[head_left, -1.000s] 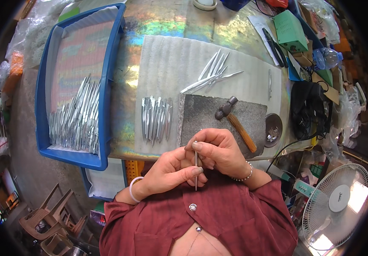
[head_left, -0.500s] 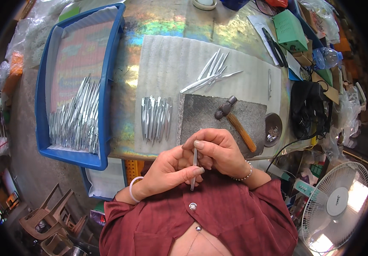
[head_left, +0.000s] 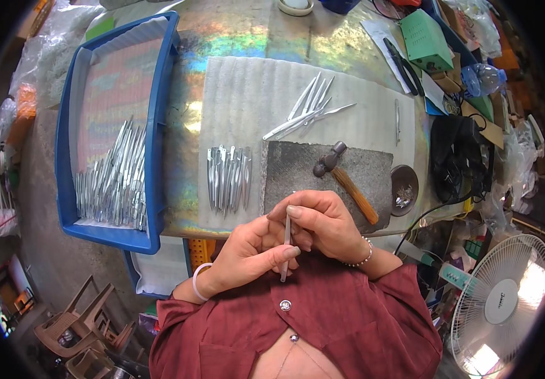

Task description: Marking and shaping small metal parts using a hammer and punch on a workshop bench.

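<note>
A slim silver metal piece (head_left: 286,240), narrow and upright in the view, is held between both hands in front of my chest. Low on the piece, the thumb of my left hand (head_left: 244,256) presses it against curled fingers. Near its upper end, my right hand (head_left: 326,221) pinches it between thumb and fingers. Just beyond my hands lies a dark rough slab (head_left: 291,167), with a wooden-handled ball-peen hammer (head_left: 356,196) across it. Similar tapered pieces (head_left: 229,180) stand in a neat row left of the slab. Several more pieces (head_left: 310,108) lie loosely fanned behind it.
A blue tray (head_left: 158,126) full of similar pieces stands at the left. White foam sheet (head_left: 234,95) covers the table's middle. Right of the slab sits a dark bowl (head_left: 402,173) of tiny metal bits. A green box (head_left: 425,41), bottle (head_left: 482,81) and fan (head_left: 501,303) are farther right.
The view has shifted slightly. Both hands keep almost the same grip on the metal piece, and the things on the table stay in place.
</note>
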Tool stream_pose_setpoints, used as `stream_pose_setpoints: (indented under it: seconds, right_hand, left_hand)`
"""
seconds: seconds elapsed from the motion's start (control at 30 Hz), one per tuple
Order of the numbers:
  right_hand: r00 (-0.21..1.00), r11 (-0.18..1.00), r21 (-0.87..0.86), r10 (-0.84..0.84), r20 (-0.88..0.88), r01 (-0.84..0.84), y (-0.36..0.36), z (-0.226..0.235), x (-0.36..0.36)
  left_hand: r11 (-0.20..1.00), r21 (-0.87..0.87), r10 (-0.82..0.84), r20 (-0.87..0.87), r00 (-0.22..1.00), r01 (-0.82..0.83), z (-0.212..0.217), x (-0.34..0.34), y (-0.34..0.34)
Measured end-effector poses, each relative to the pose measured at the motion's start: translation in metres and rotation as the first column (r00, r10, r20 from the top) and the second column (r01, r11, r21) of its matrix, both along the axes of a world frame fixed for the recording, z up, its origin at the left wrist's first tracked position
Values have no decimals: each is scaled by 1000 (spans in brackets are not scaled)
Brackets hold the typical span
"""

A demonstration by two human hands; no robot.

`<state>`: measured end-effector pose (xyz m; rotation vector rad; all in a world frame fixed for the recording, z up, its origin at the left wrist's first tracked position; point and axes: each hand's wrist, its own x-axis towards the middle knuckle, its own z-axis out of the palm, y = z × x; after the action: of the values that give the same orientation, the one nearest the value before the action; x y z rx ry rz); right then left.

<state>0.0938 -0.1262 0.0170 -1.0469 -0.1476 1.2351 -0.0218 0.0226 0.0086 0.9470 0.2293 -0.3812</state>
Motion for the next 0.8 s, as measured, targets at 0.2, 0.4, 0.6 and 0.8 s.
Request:
stream_pose_setpoints:
  seconds: [0.2,0.4,0.6,0.8]
  right_hand:
    - [1000,1000,14,-13,-2,13,2,0,2]
    - [1000,999,41,-17,-16,17,4,1,3]
    - [999,999,48,4,-42,-2,4,2,3]
    - [998,998,57,0,-58,4,9,4,5]
  left_hand:
    - [999,-41,15,-7,1000,-16,-1,2,1]
    - [999,-47,-5,18,1000,6,-3,1,2]
    - [998,-67,10,39,999,-8,4,-1,2]
    - [997,-74,28,14,1000,-27,2,0,4]
